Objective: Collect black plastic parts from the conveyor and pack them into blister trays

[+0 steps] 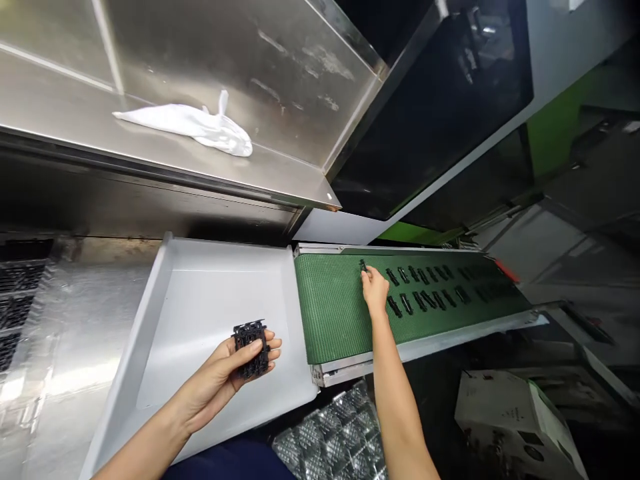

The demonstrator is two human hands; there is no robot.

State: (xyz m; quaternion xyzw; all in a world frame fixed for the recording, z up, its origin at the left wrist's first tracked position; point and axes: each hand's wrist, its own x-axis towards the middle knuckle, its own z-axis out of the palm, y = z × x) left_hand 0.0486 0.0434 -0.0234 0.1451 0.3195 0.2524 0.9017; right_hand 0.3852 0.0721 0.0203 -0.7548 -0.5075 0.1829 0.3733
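Black plastic parts sit stacked in the left hand's closed grip; right hand pinches one black piece.

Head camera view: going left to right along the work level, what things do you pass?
Dark trays at the edge → clear plastic sheet → white tray → left hand holding a black parts cluster → green conveyor belt → right hand → rows of black parts
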